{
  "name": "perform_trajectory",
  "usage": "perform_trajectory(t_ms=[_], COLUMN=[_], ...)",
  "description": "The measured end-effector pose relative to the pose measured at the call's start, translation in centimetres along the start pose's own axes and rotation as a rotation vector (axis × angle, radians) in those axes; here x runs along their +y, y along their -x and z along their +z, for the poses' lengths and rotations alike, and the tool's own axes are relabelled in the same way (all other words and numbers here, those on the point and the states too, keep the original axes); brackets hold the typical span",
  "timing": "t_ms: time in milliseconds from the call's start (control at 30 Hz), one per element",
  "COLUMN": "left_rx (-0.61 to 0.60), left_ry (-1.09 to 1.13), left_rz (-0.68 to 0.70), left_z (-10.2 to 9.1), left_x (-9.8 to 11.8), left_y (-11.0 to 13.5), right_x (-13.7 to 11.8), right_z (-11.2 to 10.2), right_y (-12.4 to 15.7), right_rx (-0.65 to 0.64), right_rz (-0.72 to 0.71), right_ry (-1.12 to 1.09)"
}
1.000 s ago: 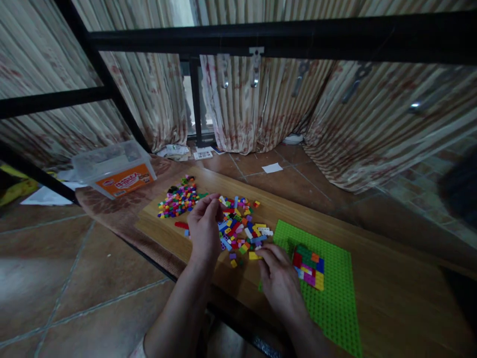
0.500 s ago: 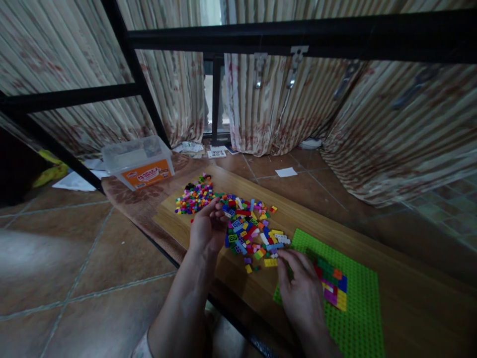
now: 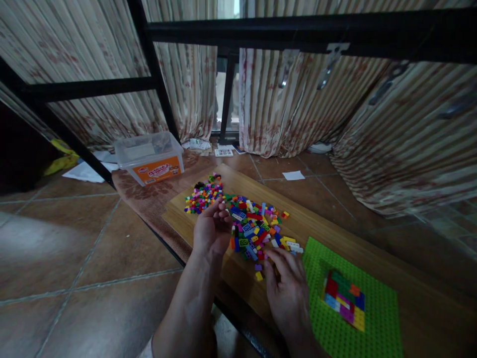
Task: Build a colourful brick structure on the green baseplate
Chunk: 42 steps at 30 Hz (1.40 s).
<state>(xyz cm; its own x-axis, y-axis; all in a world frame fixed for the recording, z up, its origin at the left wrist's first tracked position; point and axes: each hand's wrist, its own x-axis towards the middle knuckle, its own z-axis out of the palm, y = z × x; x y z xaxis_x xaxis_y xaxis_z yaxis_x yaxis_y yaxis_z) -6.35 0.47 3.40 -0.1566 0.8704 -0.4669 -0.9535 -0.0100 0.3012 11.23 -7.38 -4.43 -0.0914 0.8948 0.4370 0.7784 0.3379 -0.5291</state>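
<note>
My left hand (image 3: 210, 229) hovers at the left edge of a pile of small coloured bricks (image 3: 257, 226) on a wooden board (image 3: 179, 219); its fingers are curled and pinched together, and what they hold is hidden. My right hand (image 3: 285, 281) rests at the near edge of the pile, fingers bent down onto the bricks. A green baseplate (image 3: 380, 318) lies to the right with a small patch of joined coloured bricks (image 3: 345, 298) on it. A second heap of tiny bricks (image 3: 203, 194) lies further back.
A clear plastic box with an orange label (image 3: 151, 156) stands on the floor at the back left. A black metal frame (image 3: 261, 35) crosses overhead before striped curtains (image 3: 283, 109). Papers (image 3: 292, 175) lie on the tiled floor.
The view has swung left, so the board and baseplate sit further right. My right hand has shifted from the baseplate's corner to the near edge of the pile. My left hand stays beside the pile.
</note>
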Motion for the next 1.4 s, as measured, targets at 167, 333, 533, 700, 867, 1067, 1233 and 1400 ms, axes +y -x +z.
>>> perform_trajectory(t_ms=[167,333,533,700,867,1067,1233,1400], left_rx=[0.022,0.034,-0.017,-0.005,-0.006,0.002,0.02,0.01], left_ry=[0.023,0.012,-0.009,-0.024,-0.022,0.009,0.039,0.082], left_rz=[-0.007,-0.024,-0.027,-0.038,-0.041,-0.049,-0.052,-0.057], left_z=[0.1,0.1,0.0,0.0,0.1,0.1,0.0,-0.1], left_x=[0.6,1.2,2.2,2.4,2.0,1.7,1.7,1.9], left_y=[0.1,0.2,0.0,-0.1,0.0,0.1,0.1,0.1], right_x=[-0.7,-2.8,-4.9,-5.2,-5.7,-6.2,-5.3,-4.3], right_z=[0.6,1.3,2.8,2.7,2.0,2.7,3.3,3.1], right_y=[-0.6,-3.4,-7.2,-7.9,-8.2,-8.8,-8.3,-7.7], right_rx=[0.028,0.058,-0.11,-0.188,-0.24,-0.219,-0.101,-0.134], right_rz=[-0.01,0.042,0.135,0.195,0.201,0.253,0.184,0.179], right_ry=[0.005,0.054,0.191,0.285,0.332,0.349,0.336,0.281])
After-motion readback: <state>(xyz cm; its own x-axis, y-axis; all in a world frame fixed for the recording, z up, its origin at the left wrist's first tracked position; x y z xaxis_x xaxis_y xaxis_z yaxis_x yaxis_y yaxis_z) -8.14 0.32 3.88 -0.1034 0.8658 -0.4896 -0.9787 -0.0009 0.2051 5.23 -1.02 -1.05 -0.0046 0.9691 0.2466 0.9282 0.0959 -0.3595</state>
